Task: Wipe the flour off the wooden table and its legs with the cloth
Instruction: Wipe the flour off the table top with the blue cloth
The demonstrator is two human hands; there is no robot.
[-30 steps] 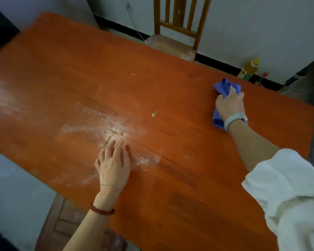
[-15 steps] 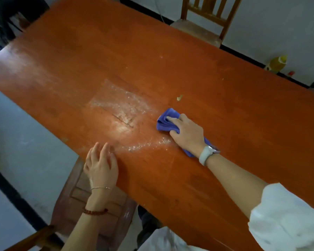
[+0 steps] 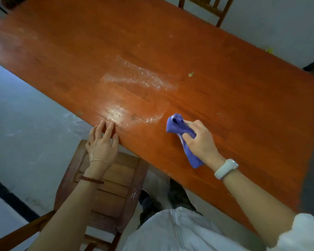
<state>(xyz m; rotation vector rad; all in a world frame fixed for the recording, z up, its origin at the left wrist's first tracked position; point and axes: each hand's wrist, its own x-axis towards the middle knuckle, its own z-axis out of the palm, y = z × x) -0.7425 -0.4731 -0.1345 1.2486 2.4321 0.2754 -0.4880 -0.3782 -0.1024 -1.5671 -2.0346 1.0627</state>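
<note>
The orange wooden table [image 3: 225, 73] fills the upper view. White flour [image 3: 140, 77] lies in a broad streak at its middle, and a thinner smear [image 3: 130, 118] runs close to the near edge. My right hand [image 3: 200, 141] grips a bunched purple cloth [image 3: 178, 125] and presses it on the tabletop, just right of the near smear. My left hand [image 3: 101, 142] rests with straight fingers on the table's near edge, fingertips at the left end of that smear. The table's legs are hidden.
A wooden chair [image 3: 105, 187] stands under my left arm, against the table's near edge. Another chair [image 3: 208, 8] stands at the far side by the white wall. A small yellowish crumb [image 3: 191, 74] lies on the tabletop. Grey floor lies to the left.
My right hand has swept the cloth from the far right of the table across to the near flour. My left hand has slid back to the table's near edge.
</note>
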